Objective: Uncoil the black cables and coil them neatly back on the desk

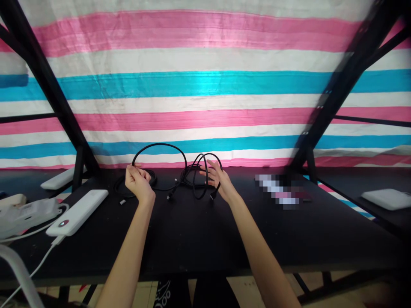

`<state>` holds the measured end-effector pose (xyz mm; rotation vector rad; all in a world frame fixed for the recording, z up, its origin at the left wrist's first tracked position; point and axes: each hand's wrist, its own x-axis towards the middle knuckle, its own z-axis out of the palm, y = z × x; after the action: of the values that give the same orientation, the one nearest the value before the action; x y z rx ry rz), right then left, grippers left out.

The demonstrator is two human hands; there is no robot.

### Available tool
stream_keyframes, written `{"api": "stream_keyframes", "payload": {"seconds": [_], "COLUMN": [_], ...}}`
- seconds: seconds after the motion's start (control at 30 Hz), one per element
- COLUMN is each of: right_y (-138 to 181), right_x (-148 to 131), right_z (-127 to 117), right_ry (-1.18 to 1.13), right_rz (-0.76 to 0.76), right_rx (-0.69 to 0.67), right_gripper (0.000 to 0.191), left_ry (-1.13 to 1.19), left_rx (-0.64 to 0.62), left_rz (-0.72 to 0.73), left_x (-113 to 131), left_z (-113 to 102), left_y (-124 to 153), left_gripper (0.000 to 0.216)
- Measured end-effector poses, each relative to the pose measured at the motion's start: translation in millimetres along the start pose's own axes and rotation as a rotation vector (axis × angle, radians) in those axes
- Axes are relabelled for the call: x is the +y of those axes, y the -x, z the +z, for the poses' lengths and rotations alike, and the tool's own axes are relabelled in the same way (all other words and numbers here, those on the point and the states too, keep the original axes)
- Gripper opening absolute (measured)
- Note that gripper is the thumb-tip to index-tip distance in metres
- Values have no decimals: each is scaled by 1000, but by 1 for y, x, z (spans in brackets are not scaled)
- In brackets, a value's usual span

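A tangle of black cables [189, 173] lies at the far middle of the black table [199, 231], with loops standing up against the striped cloth. My left hand [138, 182] is closed on one cable, which arcs up and over to the right. My right hand [218, 179] reaches into the loops on the right side of the tangle, fingers stretched out and apart, touching the cable. Loose plug ends [170, 196] rest on the table between my hands.
A white power strip [78, 211] with a red switch and white cord lies at the left, with another white strip [59, 179] behind it. A white object [387, 199] sits at the far right. Black frame struts [48, 81] slant on both sides. A pixelated patch [279, 190] lies right of my hands.
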<state>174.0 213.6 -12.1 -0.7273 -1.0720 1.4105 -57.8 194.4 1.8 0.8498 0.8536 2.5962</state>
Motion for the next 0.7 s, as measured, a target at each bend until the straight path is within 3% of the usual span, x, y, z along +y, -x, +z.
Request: {"api": "stream_keyframes", "payload": {"seconds": [0.17, 0.3, 0.43, 0.7], "right_y": [9, 14, 15, 9], "right_x": [-4, -8, -14, -20], "right_z": [3, 6, 2, -9], "right_ry": [54, 26, -2, -23], "right_rz": [79, 89, 58, 0], "right_rx": [-183, -255, -236, -118], "right_gripper": [44, 41, 46, 37], "left_ry": [6, 1, -4, -14], "left_rx": [-17, 4, 63, 193], "left_rz": [-16, -26, -34, -127], "left_x": [-1, -1, 1, 1], "left_z": [1, 0, -2, -10], "left_y": [2, 0, -4, -15], "left_gripper": [40, 40, 41, 42]}}
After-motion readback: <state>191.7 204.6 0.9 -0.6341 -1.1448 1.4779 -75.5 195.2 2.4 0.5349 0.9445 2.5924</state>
